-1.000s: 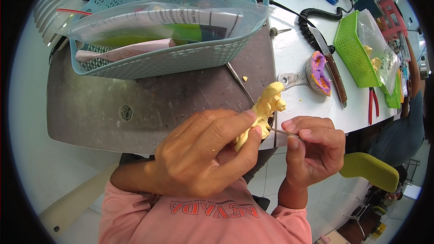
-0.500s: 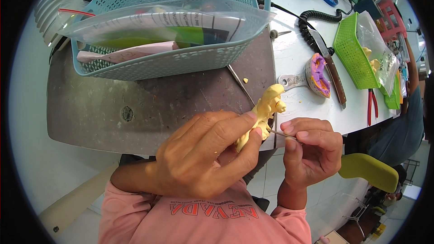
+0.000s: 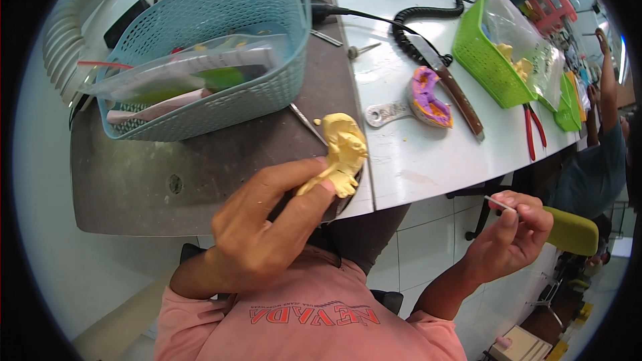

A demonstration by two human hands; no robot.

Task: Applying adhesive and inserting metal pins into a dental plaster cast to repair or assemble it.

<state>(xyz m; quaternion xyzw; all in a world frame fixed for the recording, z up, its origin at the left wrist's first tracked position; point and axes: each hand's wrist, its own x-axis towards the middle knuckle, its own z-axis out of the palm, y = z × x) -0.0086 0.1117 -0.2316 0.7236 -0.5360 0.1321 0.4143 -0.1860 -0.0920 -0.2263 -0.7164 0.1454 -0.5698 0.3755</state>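
A yellow plaster dental cast (image 3: 344, 144) is pinched between the thumb and fingers of my left hand (image 3: 264, 220), over the right edge of the brown work board. My right hand (image 3: 511, 241) is off to the right, past the table's front edge and apart from the cast. Its thumb and fingertips grip a thin metal tool (image 3: 498, 203); its far end is hidden by the fingers. Behind the cast lies a slim metal instrument (image 3: 306, 124) on the board. A dental impression tray (image 3: 431, 97) with purple and orange material rests on the white table.
A blue-grey basket (image 3: 221, 110) holding papers and plastic bags stands at the back left. Beyond the tray lie a wooden-handled knife (image 3: 463, 103) and a coiled black cable (image 3: 401, 27). Farther right are a green basket (image 3: 491, 73), red-handled pliers (image 3: 529, 132) and another person (image 3: 592, 167).
My right hand has drawn the thin tool away from the cast, out to the right. My left hand has turned the cast and still holds it. The head view has shifted.
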